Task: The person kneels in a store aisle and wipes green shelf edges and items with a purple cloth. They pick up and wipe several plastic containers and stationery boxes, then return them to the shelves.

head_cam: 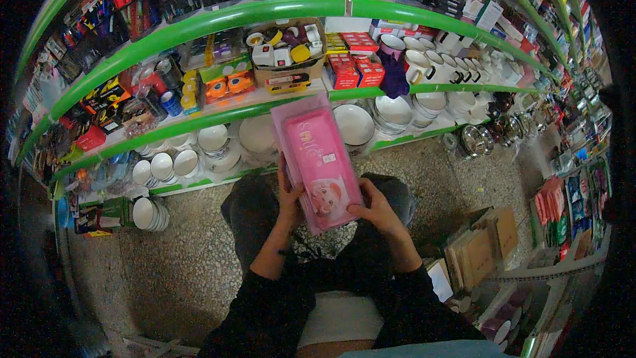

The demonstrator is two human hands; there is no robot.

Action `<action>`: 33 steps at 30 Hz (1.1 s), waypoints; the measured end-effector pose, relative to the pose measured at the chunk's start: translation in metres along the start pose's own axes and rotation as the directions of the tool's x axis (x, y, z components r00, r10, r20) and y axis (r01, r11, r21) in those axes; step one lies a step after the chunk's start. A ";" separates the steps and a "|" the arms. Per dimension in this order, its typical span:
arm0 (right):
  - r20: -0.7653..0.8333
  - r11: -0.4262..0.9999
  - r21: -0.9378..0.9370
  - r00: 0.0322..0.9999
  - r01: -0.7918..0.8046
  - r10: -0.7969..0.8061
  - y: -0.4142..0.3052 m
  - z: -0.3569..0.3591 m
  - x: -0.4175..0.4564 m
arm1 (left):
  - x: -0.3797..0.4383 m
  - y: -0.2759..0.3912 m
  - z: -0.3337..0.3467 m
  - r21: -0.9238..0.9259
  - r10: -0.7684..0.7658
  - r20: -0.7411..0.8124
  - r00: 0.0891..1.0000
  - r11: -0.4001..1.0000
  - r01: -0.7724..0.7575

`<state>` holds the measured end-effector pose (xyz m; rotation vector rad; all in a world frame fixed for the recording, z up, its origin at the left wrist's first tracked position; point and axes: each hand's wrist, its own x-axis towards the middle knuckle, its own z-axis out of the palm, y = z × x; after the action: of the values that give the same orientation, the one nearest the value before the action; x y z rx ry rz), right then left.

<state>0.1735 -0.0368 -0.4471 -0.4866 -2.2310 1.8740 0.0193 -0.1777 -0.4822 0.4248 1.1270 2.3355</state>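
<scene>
Between my hands, above my lap, is a stack of flat pink packages. The top pink package (pixel 325 161) has a cartoon face at its near end and a small white sticker near its middle. My left hand (pixel 289 199) grips the stack's left edge, with its fingers partly hidden underneath. At the near right corner, my right hand (pixel 372 205) holds on with the thumb resting on top. The stack is tilted, its far end close to the green-edged lower shelf. How many packages are in it I cannot tell.
Ahead, white bowls (pixel 353 125) line the bottom shelf. Above them stand white mugs (pixel 417 65), red boxes (pixel 343 70) and an open cardboard box (pixel 288 54) of tape rolls. Stacked bowls (pixel 145 214) sit on the floor at left. Flattened cardboard (pixel 474 256) leans at right.
</scene>
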 end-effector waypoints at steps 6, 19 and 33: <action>0.059 0.992 0.122 0.998 -0.013 0.006 -0.021 -0.034 0.039 | 0.013 -0.053 -0.070 -0.298 -0.232 -0.076 0.970 0.933 0.200; -0.384 0.437 -0.891 0.710 -0.119 -0.590 0.042 -0.215 0.272 | 0.031 -0.043 -0.058 -0.136 -0.176 -0.187 0.966 0.979 0.152; -0.582 0.944 0.153 0.798 0.293 -0.153 -0.031 -0.206 0.175 | 0.034 -0.039 -0.054 0.193 0.031 -0.103 0.994 0.981 -0.011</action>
<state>0.0783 0.2121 -0.3899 -0.6065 -1.5767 1.5757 -0.0224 -0.1720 -0.5436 0.3875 1.4120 2.2991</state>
